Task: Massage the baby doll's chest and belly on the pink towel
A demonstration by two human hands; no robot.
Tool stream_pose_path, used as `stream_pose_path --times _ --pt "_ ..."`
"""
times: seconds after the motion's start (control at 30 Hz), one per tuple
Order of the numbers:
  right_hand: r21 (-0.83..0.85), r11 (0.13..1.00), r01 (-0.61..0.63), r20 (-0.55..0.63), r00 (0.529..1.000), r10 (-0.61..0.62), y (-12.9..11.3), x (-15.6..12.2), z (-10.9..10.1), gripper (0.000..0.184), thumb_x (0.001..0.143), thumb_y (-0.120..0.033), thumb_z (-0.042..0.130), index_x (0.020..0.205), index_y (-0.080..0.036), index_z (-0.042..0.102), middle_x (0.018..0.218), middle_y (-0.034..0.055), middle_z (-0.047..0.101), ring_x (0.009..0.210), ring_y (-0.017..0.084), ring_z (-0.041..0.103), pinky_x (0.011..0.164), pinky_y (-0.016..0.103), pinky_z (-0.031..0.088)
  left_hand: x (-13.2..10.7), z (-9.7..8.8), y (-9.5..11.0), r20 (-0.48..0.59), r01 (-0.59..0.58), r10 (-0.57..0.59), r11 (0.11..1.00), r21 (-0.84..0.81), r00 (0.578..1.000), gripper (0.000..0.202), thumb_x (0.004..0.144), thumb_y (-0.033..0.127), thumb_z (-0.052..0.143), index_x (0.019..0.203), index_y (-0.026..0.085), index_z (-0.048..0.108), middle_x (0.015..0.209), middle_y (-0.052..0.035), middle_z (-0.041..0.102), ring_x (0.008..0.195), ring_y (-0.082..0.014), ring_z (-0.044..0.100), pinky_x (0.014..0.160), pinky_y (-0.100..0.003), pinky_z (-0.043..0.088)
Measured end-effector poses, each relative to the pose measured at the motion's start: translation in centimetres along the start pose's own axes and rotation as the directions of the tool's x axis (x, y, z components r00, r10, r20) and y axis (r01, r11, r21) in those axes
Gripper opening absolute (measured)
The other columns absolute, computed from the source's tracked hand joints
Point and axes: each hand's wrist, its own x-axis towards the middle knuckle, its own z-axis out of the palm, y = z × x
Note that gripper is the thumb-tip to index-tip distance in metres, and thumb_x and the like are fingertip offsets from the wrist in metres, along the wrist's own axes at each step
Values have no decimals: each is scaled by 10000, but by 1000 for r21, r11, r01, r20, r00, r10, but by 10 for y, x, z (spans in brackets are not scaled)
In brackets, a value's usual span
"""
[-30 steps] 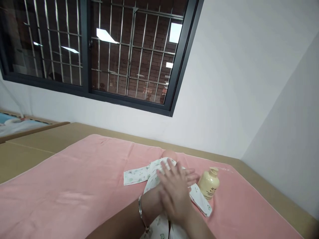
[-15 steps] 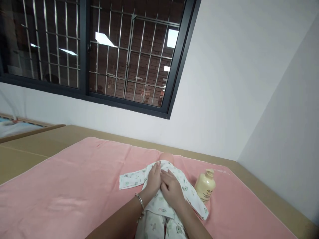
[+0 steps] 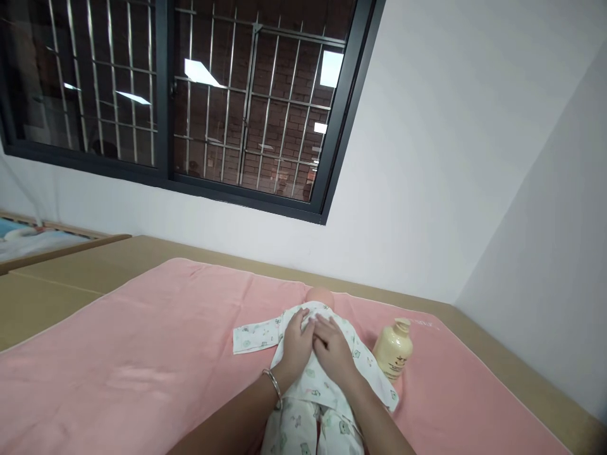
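A baby doll point(image 3: 320, 296) lies on its back on a pink towel point(image 3: 156, 354), dressed in a white printed romper point(image 3: 313, 392). My left hand point(image 3: 296, 346) and my right hand point(image 3: 334, 352) rest side by side on the doll's chest, fingers lying flat on the cloth and touching each other. A silver bangle circles my left wrist. One romper sleeve point(image 3: 253, 337) lies spread out to the left. Only the top of the doll's head shows beyond my fingers.
A cream pump bottle point(image 3: 393, 349) stands on the towel just right of the doll. The towel covers a tan surface point(image 3: 52, 278) against a white wall. A barred window point(image 3: 190, 101) is above. A bed edge shows at far left.
A second ago my hands were blurred and crossed over the doll near the bottle. They now lie still, side by side on its chest.
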Motion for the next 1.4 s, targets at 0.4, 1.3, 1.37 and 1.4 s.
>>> stream_pose_path --times 0.4,1.3,1.37,1.4 --pt "9 992 122 77 989 -123 8 1 -2 457 820 -224 487 1234 -340 642 1454 -5 471 1406 231 335 1175 538 145 -2 0 -7 27 -39 40 998 -49 999 486 887 484 486 1267 194 571 1403 -109 530 1333 -263 443 1146 -408 298" --pt "-175 871 -459 -110 888 446 34 7 5 487 908 -407 349 1184 -107 616 1162 178 656 1108 312 588 955 420 412 18 1 -14 158 -123 21 731 671 987 477 872 338 406 1293 179 564 1475 -100 458 1405 -261 330 1182 -408 110" --pt "-206 858 -471 -29 879 475 35 13 0 502 900 -424 358 1205 -106 598 1159 181 657 1078 315 605 912 415 422 22 -1 -12 170 -128 12 713 690 985 482 844 331 431 1271 174 589 1437 -107 503 1367 -269 387 1164 -391 159" --pt "-215 852 -478 7 872 490 36 16 -2 511 896 -434 360 1211 -105 593 1159 184 656 1066 317 611 889 415 427 24 -2 -10 172 -127 9 711 692 985 485 827 332 449 1258 171 603 1417 -111 524 1346 -276 414 1151 -385 190"
